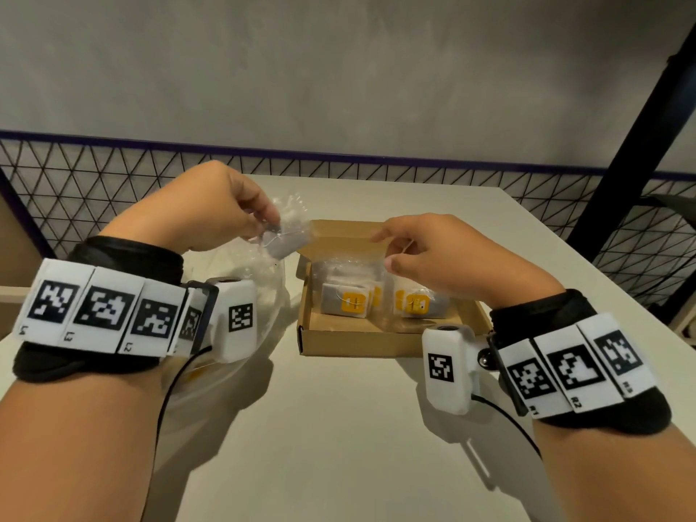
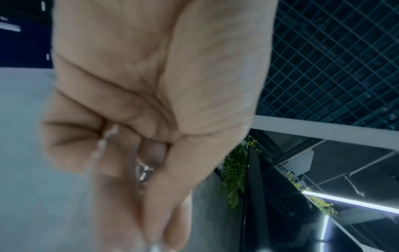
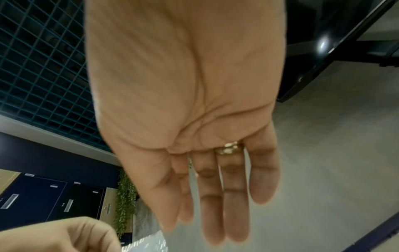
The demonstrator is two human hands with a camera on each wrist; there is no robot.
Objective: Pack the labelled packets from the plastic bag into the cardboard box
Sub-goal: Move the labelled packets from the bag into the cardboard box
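Observation:
In the head view my left hand (image 1: 241, 212) pinches a grey packet (image 1: 286, 244) in clear wrap, raised just left of the cardboard box (image 1: 357, 342). The left wrist view shows its fingers (image 2: 103, 153) curled round glinting plastic (image 2: 143, 170). The open box holds several packets with orange labels (image 1: 346, 301) (image 1: 414, 303). The crumpled plastic bag (image 1: 271, 273) lies on the table under my left wrist. Above the box's right half, my right hand (image 1: 406, 250) hovers empty. Its fingers (image 3: 215, 196) look straight in the right wrist view, where my left hand (image 3: 54, 237) shows at the bottom left.
The pale table (image 1: 339, 427) extends bare in front of the box. A black wire mesh fence (image 1: 113, 182) runs along the far edge. A dark slanted post (image 1: 640, 145) stands at the right.

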